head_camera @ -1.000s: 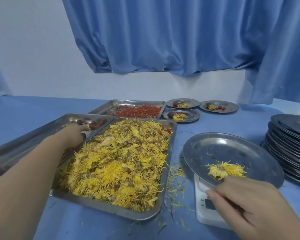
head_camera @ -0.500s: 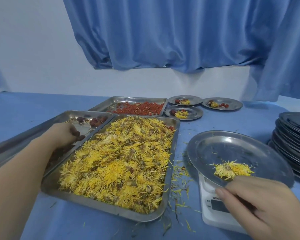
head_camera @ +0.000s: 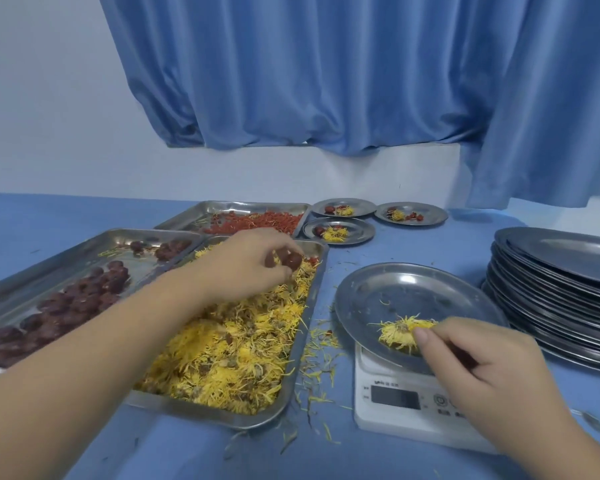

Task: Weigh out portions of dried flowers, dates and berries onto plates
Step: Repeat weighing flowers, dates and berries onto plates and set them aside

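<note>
My left hand [head_camera: 246, 263] hovers over the far end of the tray of yellow dried flowers [head_camera: 229, 341] and pinches a dark red date [head_camera: 291, 260]. The tray of dates [head_camera: 59, 303] lies to the left, the tray of red berries [head_camera: 253, 221] behind. A steel plate [head_camera: 413, 292] stands on the white scale [head_camera: 406, 407] and carries a small clump of flowers [head_camera: 400, 332]. My right hand [head_camera: 482, 362] is at the plate's near rim, fingers curled, a fingertip touching the clump.
Three filled small plates [head_camera: 340, 230] stand at the back, right of the berry tray. A tall stack of steel plates [head_camera: 561, 296] fills the right side. Loose petals [head_camera: 317, 358] litter the blue cloth between flower tray and scale. A blue curtain hangs behind.
My left hand has left the date tray with a date and moved right over the flower tray. My right hand has stayed at the plate's rim.
</note>
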`<action>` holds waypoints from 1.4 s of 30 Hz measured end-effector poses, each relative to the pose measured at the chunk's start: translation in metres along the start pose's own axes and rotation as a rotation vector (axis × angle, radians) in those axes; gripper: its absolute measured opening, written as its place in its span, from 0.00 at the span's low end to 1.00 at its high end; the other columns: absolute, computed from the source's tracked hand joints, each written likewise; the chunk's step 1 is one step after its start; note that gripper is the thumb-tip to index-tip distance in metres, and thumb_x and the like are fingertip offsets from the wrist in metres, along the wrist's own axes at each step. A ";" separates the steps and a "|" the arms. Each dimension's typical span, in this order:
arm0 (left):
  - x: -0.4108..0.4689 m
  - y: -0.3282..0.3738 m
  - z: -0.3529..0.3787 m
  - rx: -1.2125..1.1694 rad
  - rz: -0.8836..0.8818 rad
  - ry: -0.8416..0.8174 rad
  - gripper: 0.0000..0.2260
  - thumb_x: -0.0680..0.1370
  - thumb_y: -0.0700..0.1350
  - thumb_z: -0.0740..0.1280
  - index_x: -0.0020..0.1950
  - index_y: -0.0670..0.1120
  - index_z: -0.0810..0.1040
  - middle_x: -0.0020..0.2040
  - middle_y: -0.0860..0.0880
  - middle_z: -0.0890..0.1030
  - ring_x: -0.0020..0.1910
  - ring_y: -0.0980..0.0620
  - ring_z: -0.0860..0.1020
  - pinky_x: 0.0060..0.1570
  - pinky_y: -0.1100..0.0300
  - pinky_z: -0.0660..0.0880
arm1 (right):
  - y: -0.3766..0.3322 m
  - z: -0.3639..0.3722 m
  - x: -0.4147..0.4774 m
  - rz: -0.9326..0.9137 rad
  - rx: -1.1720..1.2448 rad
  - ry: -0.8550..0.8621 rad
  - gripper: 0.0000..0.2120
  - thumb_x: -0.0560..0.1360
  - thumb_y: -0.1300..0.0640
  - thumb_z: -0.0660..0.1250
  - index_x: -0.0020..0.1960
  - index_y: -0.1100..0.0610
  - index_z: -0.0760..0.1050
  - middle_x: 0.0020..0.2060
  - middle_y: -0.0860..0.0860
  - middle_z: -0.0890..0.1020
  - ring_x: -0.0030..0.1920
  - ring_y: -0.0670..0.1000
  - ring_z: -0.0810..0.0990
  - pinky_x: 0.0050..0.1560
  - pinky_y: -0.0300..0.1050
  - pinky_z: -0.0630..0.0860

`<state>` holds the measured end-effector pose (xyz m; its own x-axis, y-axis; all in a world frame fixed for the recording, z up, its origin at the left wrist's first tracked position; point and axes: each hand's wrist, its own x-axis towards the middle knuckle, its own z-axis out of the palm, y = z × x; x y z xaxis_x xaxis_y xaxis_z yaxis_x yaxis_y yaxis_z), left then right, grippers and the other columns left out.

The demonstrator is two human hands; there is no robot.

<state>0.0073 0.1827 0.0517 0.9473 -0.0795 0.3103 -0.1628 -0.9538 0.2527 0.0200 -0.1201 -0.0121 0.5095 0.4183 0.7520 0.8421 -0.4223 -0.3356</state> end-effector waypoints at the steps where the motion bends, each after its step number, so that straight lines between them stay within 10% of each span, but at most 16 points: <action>1: 0.005 0.016 0.005 -0.004 0.051 -0.009 0.13 0.77 0.48 0.68 0.61 0.56 0.78 0.53 0.57 0.77 0.47 0.62 0.75 0.45 0.72 0.69 | 0.002 -0.003 0.000 0.024 -0.003 0.023 0.18 0.74 0.53 0.65 0.26 0.57 0.69 0.22 0.48 0.67 0.27 0.46 0.67 0.28 0.34 0.63; 11: 0.058 0.089 0.026 0.078 0.234 -0.211 0.17 0.79 0.54 0.65 0.67 0.56 0.73 0.52 0.59 0.75 0.44 0.65 0.72 0.42 0.68 0.67 | 0.007 -0.013 0.001 0.037 0.021 0.085 0.18 0.74 0.54 0.65 0.26 0.56 0.69 0.21 0.47 0.67 0.25 0.47 0.67 0.27 0.37 0.63; 21: 0.102 -0.028 -0.013 0.374 -0.170 -0.131 0.10 0.78 0.51 0.65 0.56 0.53 0.80 0.55 0.51 0.80 0.51 0.52 0.75 0.53 0.56 0.73 | 0.050 -0.013 0.036 0.010 -0.057 0.046 0.18 0.75 0.51 0.63 0.28 0.55 0.70 0.24 0.47 0.71 0.27 0.47 0.71 0.31 0.43 0.68; 38: 0.217 -0.166 0.064 0.324 -0.557 -0.264 0.18 0.81 0.47 0.60 0.71 0.48 0.72 0.71 0.43 0.73 0.62 0.45 0.73 0.61 0.53 0.71 | 0.091 -0.017 0.032 0.046 -0.172 0.150 0.13 0.74 0.50 0.61 0.35 0.51 0.78 0.30 0.46 0.74 0.32 0.46 0.73 0.35 0.37 0.69; 42: 0.216 -0.188 0.081 0.294 -0.619 -0.363 0.20 0.82 0.44 0.58 0.75 0.46 0.67 0.73 0.43 0.69 0.53 0.53 0.75 0.28 0.73 0.70 | 0.092 -0.018 0.033 0.064 -0.153 0.129 0.13 0.74 0.50 0.61 0.34 0.50 0.77 0.29 0.45 0.73 0.32 0.44 0.73 0.34 0.35 0.68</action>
<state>0.2649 0.3210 -0.0034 0.8813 0.4511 -0.1409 0.4572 -0.8892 0.0129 0.1112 -0.1598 -0.0083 0.5262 0.2845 0.8014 0.7667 -0.5663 -0.3024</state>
